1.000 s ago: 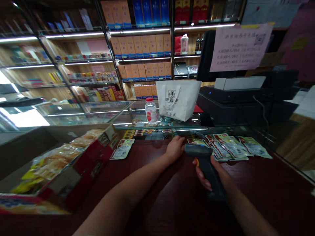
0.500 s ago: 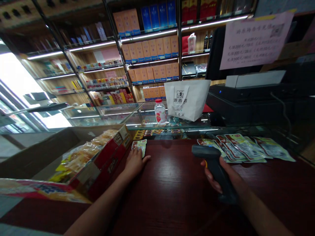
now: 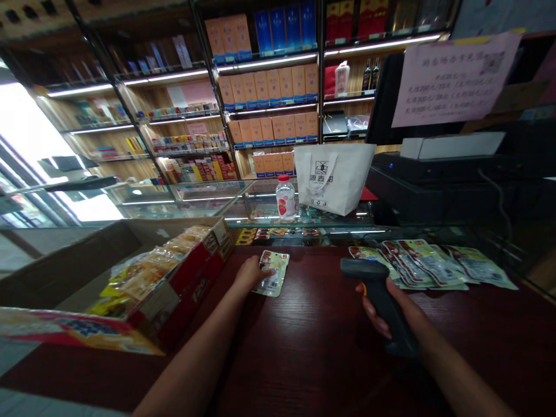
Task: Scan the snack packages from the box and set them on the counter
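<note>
Left hand (image 3: pixel 247 276): thumb over the left edge of a foil packet (image 3: pixel 277 282), which extends rightward from the fingers, long axis running forward; any pinch is hidden. Right hand (image 3: pixel 409 310), farther from the packet: fingers wrapped around a scanner (image 3: pixel 367 270).

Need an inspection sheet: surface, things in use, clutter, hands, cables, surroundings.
Surface: dark red-brown countertop, glossy.
Things in use: handheld scanner; single packet; overlapping packets at right.
Clutter: open carton of wrapped snacks at left; bottle and white bag behind.
Hands: left hand holds single packet, thumb on top; right hand grips scanner.
Cables: one, far right.
Surroundings: stocked shelves; monitor bearing pink sign.
</note>
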`<state>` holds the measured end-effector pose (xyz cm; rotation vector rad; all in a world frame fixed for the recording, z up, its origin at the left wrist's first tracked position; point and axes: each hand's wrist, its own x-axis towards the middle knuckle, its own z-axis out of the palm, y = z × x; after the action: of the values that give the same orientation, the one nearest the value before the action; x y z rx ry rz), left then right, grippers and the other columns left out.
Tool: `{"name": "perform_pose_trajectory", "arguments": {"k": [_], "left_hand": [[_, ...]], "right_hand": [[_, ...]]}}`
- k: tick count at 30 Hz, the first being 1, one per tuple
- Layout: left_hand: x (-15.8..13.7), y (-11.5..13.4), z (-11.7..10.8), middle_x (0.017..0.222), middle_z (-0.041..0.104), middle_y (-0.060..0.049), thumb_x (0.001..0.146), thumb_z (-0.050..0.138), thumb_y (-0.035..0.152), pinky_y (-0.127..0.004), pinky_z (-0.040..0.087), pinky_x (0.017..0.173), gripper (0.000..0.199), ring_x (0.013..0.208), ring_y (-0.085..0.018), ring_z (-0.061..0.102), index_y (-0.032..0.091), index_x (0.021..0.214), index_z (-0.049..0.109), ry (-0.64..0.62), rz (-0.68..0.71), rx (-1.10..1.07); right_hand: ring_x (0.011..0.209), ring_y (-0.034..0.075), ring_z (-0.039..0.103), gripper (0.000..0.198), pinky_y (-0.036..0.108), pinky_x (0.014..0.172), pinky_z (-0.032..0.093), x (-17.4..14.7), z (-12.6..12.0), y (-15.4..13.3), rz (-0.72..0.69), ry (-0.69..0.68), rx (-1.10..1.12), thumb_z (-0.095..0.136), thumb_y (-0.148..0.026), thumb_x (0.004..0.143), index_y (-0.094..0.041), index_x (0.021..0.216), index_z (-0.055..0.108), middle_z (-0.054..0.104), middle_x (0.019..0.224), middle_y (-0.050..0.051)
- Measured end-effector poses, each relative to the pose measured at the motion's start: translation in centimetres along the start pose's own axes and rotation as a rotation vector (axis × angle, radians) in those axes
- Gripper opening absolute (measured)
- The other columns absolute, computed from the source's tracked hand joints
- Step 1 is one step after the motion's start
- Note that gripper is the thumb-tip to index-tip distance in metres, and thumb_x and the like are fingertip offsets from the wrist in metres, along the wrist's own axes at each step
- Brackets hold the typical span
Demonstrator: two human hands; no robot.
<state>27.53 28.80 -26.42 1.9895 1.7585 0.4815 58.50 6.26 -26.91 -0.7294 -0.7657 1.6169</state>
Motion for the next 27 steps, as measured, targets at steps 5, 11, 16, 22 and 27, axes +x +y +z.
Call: {"name": "perform_pose_trajectory", "arguments": {"k": [5, 11, 16, 22, 27], "left_hand": [[-0.5, 0.7, 0.8, 0.083, 0.072, -0.008, 0.052, 0.085, 0.037, -0.026, 0.039, 0.060, 0.038, 0.077, -0.027, 0.066, 0.019, 0.077, 0.064, -0.030, 0.042, -0.098], [-1.6, 1.1, 2.1, 0.061, 0.064, -0.001, 0.054, 0.081, 0.044, -0.023, 0.036, 0.049, 0.036, 0.053, -0.015, 0.056, 0.017, 0.067, 0.061, -0.051, 0.085, -0.587], [-2.2, 2.4, 3.6, 0.057, 0.061, 0.001, 0.055, 0.082, 0.050, -0.019, 0.035, 0.044, 0.044, 0.046, -0.010, 0.051, 0.016, 0.069, 0.059, -0.043, 0.076, -0.922], [-2.9, 3.7, 4.2, 0.067, 0.067, 0.000, 0.060, 0.082, 0.049, -0.019, 0.044, 0.046, 0.043, 0.049, -0.009, 0.055, 0.015, 0.079, 0.064, -0.037, 0.117, -1.071], [-3.3, 4.2, 3.8, 0.072, 0.070, -0.003, 0.061, 0.083, 0.046, -0.021, 0.050, 0.052, 0.042, 0.056, -0.012, 0.061, 0.014, 0.080, 0.065, 0.022, 0.163, -1.119]], "right_hand": [[0.041, 0.008, 0.049, 0.057, 0.017, 0.035, 0.038, -0.1, 0.4, -0.1, -0.003, 0.038, -0.013, 0.062, -0.067, 0.084, -0.015, 0.104, 0.069, 0.062, 0.069, 0.003], [0.039, 0.008, 0.052, 0.056, 0.016, 0.034, 0.040, -0.3, 0.8, -0.3, -0.022, 0.066, -0.021, 0.065, -0.066, 0.083, -0.014, 0.103, 0.070, 0.063, 0.067, 0.003], [0.037, 0.011, 0.051, 0.054, 0.019, 0.029, 0.036, -0.1, 0.9, 0.0, -0.062, 0.140, -0.117, 0.065, -0.065, 0.083, -0.014, 0.101, 0.066, 0.064, 0.067, 0.002], [0.040, 0.015, 0.055, 0.068, 0.024, 0.031, 0.040, 0.0, 1.6, 0.0, -0.050, 0.186, -0.286, 0.059, -0.070, 0.083, -0.014, 0.122, 0.058, 0.068, 0.076, 0.007], [0.042, 0.015, 0.056, 0.067, 0.025, 0.034, 0.042, -0.2, 2.1, 0.2, -0.049, 0.200, -0.341, 0.055, -0.069, 0.087, -0.014, 0.125, 0.056, 0.069, 0.081, 0.008]]}}
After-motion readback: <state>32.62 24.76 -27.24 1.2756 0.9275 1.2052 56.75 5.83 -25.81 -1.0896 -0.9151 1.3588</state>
